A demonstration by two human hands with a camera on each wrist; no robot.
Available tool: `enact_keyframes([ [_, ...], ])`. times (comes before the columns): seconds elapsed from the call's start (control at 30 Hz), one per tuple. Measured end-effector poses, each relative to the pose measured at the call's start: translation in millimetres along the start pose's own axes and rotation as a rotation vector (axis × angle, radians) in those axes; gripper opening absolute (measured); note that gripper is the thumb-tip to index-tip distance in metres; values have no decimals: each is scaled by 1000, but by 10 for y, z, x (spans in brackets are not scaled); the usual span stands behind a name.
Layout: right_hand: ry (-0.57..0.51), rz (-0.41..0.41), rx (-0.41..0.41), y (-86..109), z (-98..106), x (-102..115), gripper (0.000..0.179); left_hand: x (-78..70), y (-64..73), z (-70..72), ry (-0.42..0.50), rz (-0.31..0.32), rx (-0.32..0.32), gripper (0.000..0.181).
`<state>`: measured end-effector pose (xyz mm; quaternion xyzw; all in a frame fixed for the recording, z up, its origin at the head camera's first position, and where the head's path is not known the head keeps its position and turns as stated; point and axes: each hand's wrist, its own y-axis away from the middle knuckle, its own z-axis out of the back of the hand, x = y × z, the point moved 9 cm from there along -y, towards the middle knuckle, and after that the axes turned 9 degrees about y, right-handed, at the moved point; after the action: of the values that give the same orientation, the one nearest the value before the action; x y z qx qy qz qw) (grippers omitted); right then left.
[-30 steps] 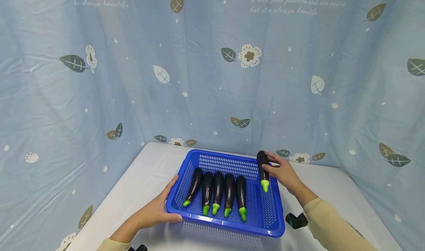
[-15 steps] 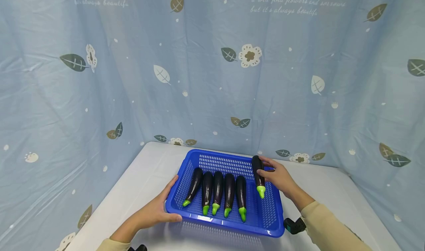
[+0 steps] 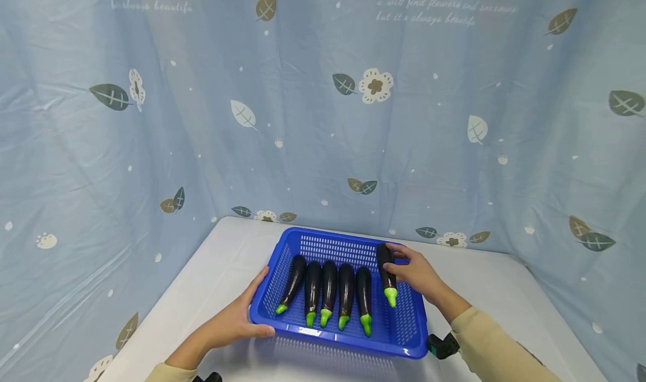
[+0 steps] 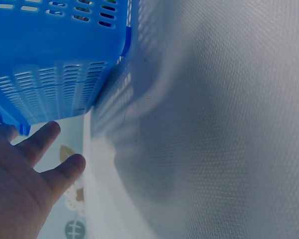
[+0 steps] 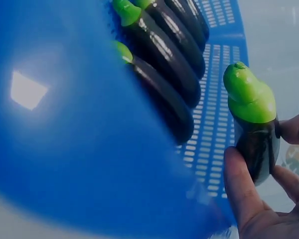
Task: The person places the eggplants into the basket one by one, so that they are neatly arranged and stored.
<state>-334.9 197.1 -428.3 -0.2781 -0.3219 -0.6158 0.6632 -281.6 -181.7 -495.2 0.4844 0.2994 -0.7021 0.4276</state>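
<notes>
My right hand (image 3: pixel 415 271) pinches a glossy dark eggplant (image 3: pixel 384 267) between thumb and fingers, over the right part of a blue plastic basket (image 3: pixel 348 343). Its bright green stem end points toward me; in the right wrist view that green cap (image 5: pixel 251 94) stands out above the fingertips. Several more eggplants (image 3: pixel 329 284) lie side by side on the basket floor, green ends toward the front. At the basket's near left corner, my left hand (image 3: pixel 229 317) rests with its thumb at the front and fingers spread along the left rim. Extended fingers (image 4: pixel 65 172) show beside the basket wall in the left wrist view.
The basket stands on a white-covered table (image 3: pixel 469 292). Behind and at the sides hangs a blue curtain (image 3: pixel 303 118) printed with leaves and flowers. Inside the basket, bare floor shows to the right of the row. A dark wrist device (image 3: pixel 443 346) sits by my right sleeve.
My right hand has carried the eggplant left and down, from over the right rim to over the floor beside the row. My left hand has stayed at the corner.
</notes>
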Motion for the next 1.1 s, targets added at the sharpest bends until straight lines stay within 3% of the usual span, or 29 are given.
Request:
enact_keyframes([
  [0.33,-23,-11,7,-46,-163,37,61,-14,24,-16,31,-10,9,127],
  [0.67,116,-32,-6,-8,-193,99,59,-38,32,-5,15,-9,-3,127],
  [1.1,191,-33,-9,-26,-252,87,59,-57,38,-9,25,-17,0,127],
])
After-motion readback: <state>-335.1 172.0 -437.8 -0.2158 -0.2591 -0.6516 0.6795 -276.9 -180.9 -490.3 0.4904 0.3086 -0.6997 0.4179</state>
